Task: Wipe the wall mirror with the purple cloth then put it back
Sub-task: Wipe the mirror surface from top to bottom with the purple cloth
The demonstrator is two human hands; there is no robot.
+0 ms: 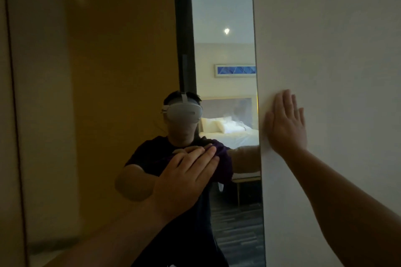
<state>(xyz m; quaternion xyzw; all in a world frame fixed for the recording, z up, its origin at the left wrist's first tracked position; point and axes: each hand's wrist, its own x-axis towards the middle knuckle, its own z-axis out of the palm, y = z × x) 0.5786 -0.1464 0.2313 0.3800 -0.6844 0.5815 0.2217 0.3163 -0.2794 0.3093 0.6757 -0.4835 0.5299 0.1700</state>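
Two flat hands: left hand (pixel 186 180) presses purple cloth (pixel 224 163) on mirror (pixel 223 6), right hand (pixel 286 123) on white wall (pixel 325 28).

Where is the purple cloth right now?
Head view, centre: the purple cloth is pressed against the wall mirror under the left hand, left of the white wall.

Mirror (pixel 223 17): tall, its right edge meeting a white wall (pixel 336 39).
Left hand (pixel 186 178): fingers straight, pressing the purple cloth (pixel 224 165) flat on the glass.
Right hand (pixel 286 123): palm flat on the wall, just beside the mirror's right edge.
Reflection: a person in a headset (pixel 184 114), a bed (pixel 236 136), a blue framed picture (pixel 235 70).
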